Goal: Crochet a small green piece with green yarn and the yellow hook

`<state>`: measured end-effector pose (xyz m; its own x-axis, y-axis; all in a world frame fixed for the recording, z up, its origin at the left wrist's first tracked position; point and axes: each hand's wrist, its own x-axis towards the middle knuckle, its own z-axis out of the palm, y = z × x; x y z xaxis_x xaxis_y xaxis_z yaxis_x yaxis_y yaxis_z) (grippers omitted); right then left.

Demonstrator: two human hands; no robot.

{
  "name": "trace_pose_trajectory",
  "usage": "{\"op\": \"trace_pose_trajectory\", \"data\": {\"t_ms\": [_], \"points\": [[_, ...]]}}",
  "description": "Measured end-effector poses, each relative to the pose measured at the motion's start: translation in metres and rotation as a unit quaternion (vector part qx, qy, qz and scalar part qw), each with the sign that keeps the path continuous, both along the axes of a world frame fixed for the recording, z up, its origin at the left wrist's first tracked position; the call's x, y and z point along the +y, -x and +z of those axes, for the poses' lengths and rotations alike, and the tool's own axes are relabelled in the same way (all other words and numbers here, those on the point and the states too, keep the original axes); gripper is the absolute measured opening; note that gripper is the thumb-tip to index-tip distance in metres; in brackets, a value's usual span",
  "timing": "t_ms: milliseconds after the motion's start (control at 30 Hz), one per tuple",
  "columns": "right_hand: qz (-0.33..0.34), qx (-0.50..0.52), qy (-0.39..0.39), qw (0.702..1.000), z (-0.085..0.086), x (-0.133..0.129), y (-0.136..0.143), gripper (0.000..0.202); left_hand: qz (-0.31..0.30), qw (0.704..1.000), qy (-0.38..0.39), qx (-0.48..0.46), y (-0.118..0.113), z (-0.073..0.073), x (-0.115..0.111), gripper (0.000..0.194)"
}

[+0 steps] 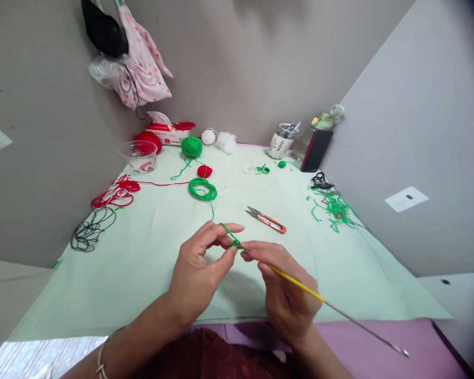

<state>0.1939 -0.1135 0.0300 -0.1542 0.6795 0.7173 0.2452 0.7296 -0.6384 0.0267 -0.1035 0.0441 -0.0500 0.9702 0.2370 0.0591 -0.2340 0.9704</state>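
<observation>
Green stitching (235, 243) sits pinched in my left hand (193, 268), my right hand (290, 295) pinches the yellow-handled hook (300, 285), and steady tension on the yarn (226, 229) is advisable.

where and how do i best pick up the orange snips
Probably by the rounded orange end of the snips, pinched across both sides, with the right hand coming in from the near right. They lie flat, that end nearer you and to the right, while the pointed blades aim away to the left, so your fingers should stay off them.
</observation>
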Motion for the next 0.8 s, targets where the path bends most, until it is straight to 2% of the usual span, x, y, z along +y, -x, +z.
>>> {"op": "trace_pose_trajectory", "data": {"t_ms": [167, 400, 567, 800], "points": [[-0.007, -0.027, -0.037, 0.999, 0.0009, 0.0006, 0.0002, 0.035, 0.011, 0.999, -0.038, 0.035, -0.0003, -0.0030, 0.0000, 0.015], [-0.003, -0.008, -0.007, 1.000, -0.0010, 0.0013, 0.0014, 0.034, 0.002, 1.000, -0.020, 0.023, -0.0013, -0.0035, -0.0007, 0.013], [-0.005, 0.023, 0.013, 1.000, -0.0014, 0.0021, 0.0006, 0.032, -0.002, 1.000, 0.026, -0.017, -0.0005, -0.0035, -0.0013, 0.028], [-0.013, 0.010, 0.014, 1.000, -0.0010, 0.0015, 0.0016, 0.031, 0.034, 0.998, -0.050, 0.036, -0.0004, -0.0097, -0.0022, 0.020]]}}
